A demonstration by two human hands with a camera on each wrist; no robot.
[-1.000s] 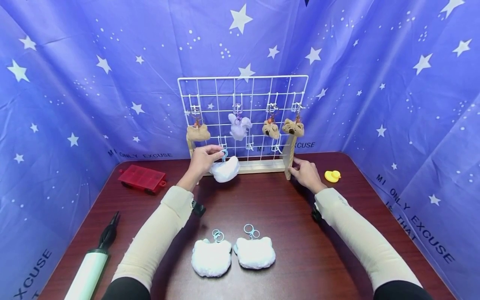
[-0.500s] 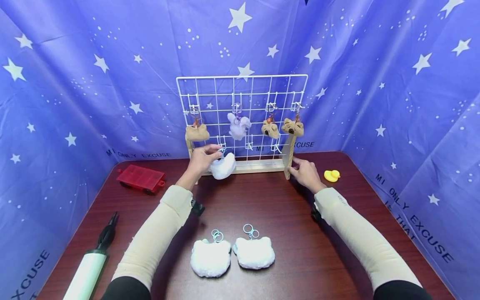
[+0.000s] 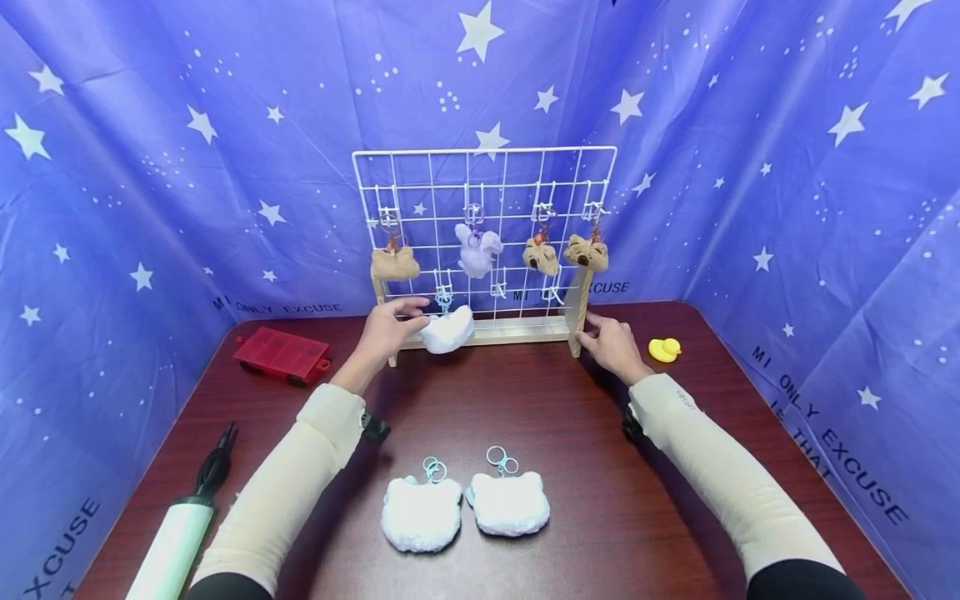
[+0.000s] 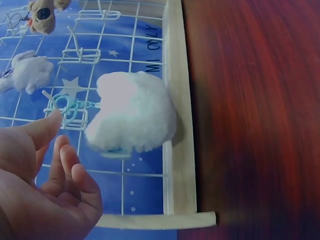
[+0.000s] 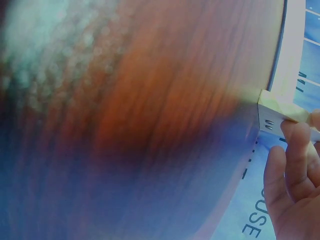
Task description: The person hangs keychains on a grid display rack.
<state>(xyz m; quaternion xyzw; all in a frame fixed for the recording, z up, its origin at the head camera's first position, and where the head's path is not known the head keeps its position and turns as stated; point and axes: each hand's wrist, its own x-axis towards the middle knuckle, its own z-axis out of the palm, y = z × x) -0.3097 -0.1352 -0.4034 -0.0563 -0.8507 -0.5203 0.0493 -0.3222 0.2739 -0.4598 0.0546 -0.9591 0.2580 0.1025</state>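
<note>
A white plush keychain (image 3: 447, 330) hangs by its light blue ring from a lower left hook of the white wire grid rack (image 3: 504, 183). Just left of it is my left hand (image 3: 388, 335), fingers relaxed and holding nothing. In the left wrist view the thumb of that hand (image 4: 47, 170) is close to the ring (image 4: 65, 107); whether they touch I cannot tell. My right hand (image 3: 617, 350) grips the foot of the rack's wooden right side post (image 3: 577, 321). Two more white plush keychains, one on the left (image 3: 422, 515) and one on the right (image 3: 510, 504), lie on the table.
Upper hooks carry several plush keychains, among them a lilac one (image 3: 478, 250) and a brown one (image 3: 395, 263). A red plastic case (image 3: 282, 356) and a hand pump (image 3: 180, 533) lie at left. A yellow toy duck (image 3: 664, 350) sits at right.
My left hand has let go of the white keychain's ring and drawn back slightly left; the keychain now hangs from the hook. The right hand has stayed on the post.
</note>
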